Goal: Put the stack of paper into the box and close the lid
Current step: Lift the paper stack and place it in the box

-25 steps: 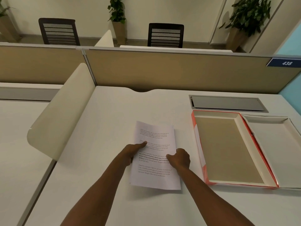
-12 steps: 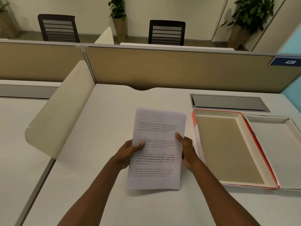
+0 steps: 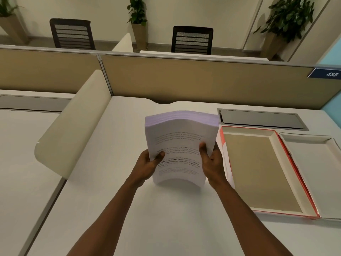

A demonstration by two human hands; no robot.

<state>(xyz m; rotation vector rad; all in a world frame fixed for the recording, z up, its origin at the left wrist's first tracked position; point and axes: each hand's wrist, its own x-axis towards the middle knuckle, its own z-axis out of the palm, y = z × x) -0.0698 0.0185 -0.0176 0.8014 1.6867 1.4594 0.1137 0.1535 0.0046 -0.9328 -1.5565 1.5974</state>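
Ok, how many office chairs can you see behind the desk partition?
2. One black chair at the far left, one black chair near the centre. The partition hides their lower parts, so others could be concealed.

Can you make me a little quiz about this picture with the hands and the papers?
1. True or false: the thick white stack of printed paper lies flat inside the open orange-edged cardboard box.
2. How many hands hold the stack: A) none, B) one, C) two?
3. Fill in: the box's white hinged lid lies open on the box's ____ side.

Key:
1. False. The stack is held up over the white desk, bowed in the middle, left of the box.
2. C. The left hand and the right hand grip its two long edges.
3. Right.
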